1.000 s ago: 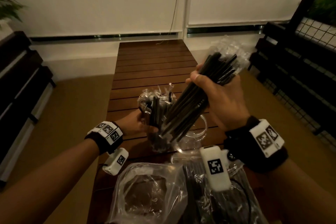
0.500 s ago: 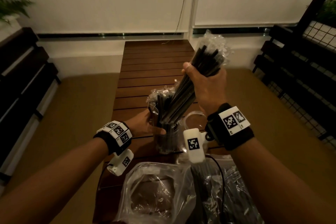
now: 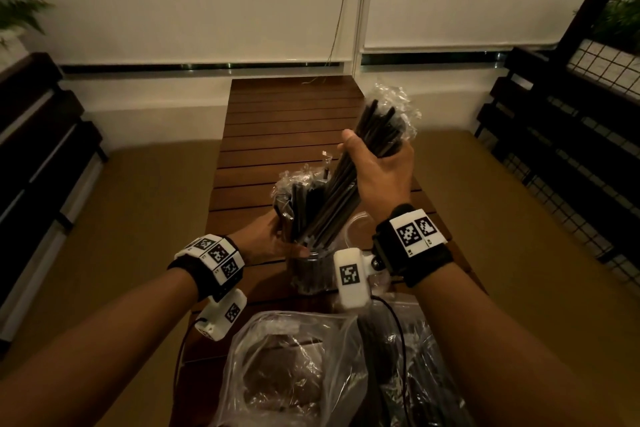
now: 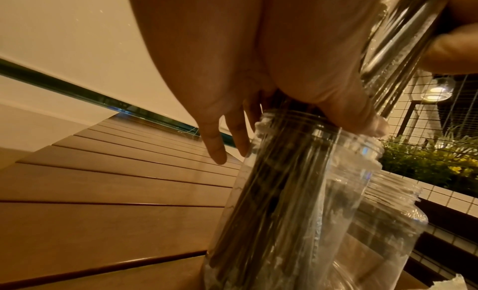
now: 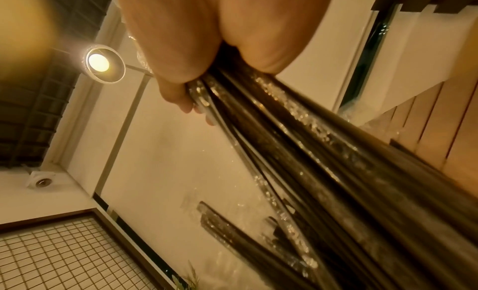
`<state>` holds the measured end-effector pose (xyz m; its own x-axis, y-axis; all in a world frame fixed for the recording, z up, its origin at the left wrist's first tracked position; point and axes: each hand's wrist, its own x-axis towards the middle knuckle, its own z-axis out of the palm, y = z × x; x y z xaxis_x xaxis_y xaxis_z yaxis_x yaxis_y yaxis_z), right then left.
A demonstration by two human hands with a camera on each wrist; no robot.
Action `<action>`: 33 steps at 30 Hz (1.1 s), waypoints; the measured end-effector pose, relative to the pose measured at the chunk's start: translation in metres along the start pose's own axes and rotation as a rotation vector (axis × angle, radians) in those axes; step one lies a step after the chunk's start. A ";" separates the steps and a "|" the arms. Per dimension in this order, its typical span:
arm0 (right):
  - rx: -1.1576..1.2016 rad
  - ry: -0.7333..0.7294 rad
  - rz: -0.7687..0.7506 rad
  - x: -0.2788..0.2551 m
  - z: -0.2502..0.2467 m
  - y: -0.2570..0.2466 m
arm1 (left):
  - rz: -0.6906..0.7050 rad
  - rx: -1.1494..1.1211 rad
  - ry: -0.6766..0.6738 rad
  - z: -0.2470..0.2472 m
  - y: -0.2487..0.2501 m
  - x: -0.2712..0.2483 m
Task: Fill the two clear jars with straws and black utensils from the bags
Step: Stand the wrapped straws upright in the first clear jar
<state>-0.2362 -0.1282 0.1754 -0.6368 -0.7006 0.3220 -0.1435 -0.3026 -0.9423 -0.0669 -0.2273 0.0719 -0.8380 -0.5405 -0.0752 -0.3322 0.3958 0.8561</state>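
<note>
My right hand [image 3: 377, 170] grips a bundle of black straws in clear wrappers [image 3: 379, 125], tilted up to the right. The bundle's lower ends sit in the mouth of a clear jar [image 3: 308, 270] on the wooden table [image 3: 284, 121]. My left hand [image 3: 273, 236] holds the wrapped straws standing in that jar, just above its rim. In the left wrist view the thumb [image 4: 349, 110] lies on the rim of the jar [image 4: 284, 192], and an empty second jar [image 4: 388, 223] stands beside it. The right wrist view shows the fingers [image 5: 186, 102] curled round the bundle [image 5: 310, 151].
The second jar [image 3: 358, 229] is partly hidden behind my right wrist. Near the table's front edge lie a crumpled clear bag [image 3: 294, 367] and a bag of black straws [image 3: 426, 374]. Dark slatted benches [image 3: 571, 149] flank the table on both sides.
My right hand has swung the straw bundle from a low slant to a steeper one and moved it left, over the jar. The left hand has stayed at the jar.
</note>
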 end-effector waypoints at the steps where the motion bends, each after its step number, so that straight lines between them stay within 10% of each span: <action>1: 0.010 0.010 -0.005 0.000 -0.001 0.001 | 0.002 0.001 0.000 0.000 0.001 0.000; 33: -0.125 -0.046 0.012 -0.001 0.016 0.022 | -0.094 0.032 -0.104 -0.005 0.016 -0.001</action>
<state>-0.2263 -0.1446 0.1558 -0.6041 -0.7334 0.3119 -0.2311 -0.2133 -0.9492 -0.0688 -0.2240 0.0878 -0.8423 -0.4973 -0.2081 -0.4236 0.3718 0.8260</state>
